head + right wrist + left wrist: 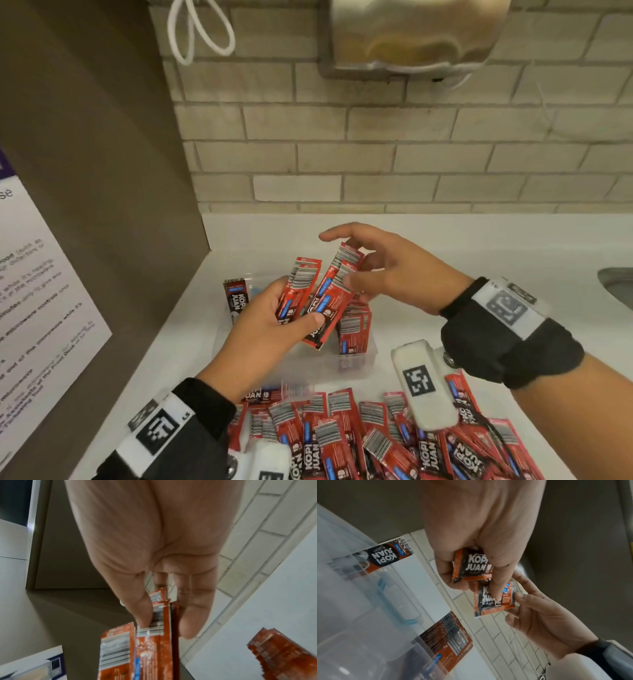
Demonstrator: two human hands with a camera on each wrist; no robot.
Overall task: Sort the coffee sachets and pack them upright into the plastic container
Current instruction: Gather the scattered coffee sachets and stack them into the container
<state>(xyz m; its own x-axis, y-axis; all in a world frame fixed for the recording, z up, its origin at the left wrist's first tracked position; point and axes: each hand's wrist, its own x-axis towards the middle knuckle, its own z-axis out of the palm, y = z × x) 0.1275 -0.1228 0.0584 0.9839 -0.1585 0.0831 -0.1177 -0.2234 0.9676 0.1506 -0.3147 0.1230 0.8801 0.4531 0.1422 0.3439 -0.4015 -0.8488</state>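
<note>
Red and black Kopi Juan coffee sachets (308, 294) are fanned out in my left hand (294, 306), which grips their lower ends above the clear plastic container (368, 354). My right hand (344, 269) pinches the top of the right-hand sachets between thumb and fingers. In the left wrist view the left hand (471, 569) holds one sachet bundle (476, 563) and the right hand (515, 599) holds another (494, 601). Several sachets (354, 325) stand upright in the container, one more (234, 294) at its far left. A loose pile of sachets (359, 431) lies on the counter in front.
The white counter (479, 260) meets a tiled wall behind. A brown cabinet panel (102, 171) with a paper notice (37, 308) stands to the left. A sink rim (618, 284) shows at the right edge, and a metal dispenser (411, 34) hangs on the wall.
</note>
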